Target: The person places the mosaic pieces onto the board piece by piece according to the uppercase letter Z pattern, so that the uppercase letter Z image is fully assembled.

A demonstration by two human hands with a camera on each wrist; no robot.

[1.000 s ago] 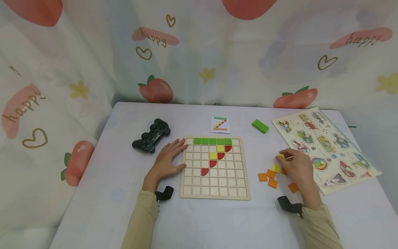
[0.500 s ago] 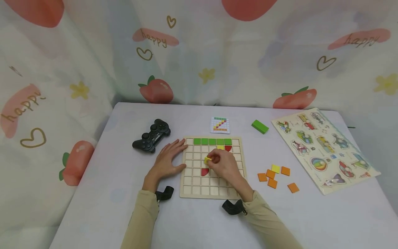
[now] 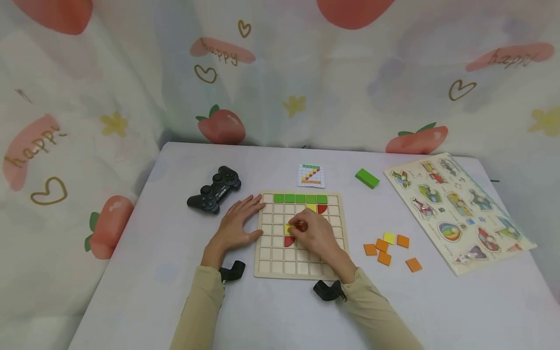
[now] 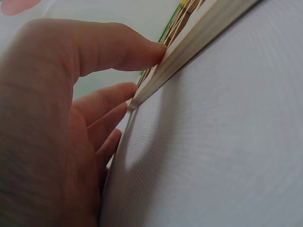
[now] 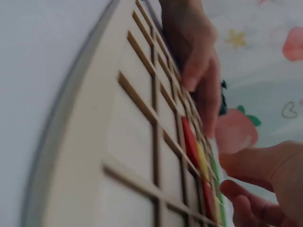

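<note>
My right hand bends over the middle of the wooden grid board, fingertips at a yellow square tile. That tile lies flat in a cell, directly behind a red quarter-round tile. In the right wrist view the yellow tile shows beside the red one. There the right hand's fingertips hover close with a small gap between them; contact with the tile cannot be told. My left hand lies spread, its thumb and fingers touching the board's left edge.
Several orange tiles and one yellow tile lie right of the board. Behind it are a pattern card and a green block. A black game controller is at left, a picture puzzle board at right.
My right hand has moved left from the loose tiles to the board, bringing a yellow tile, which has gone from tilted in the fingers to flat in its cell. The left hand stays still.
</note>
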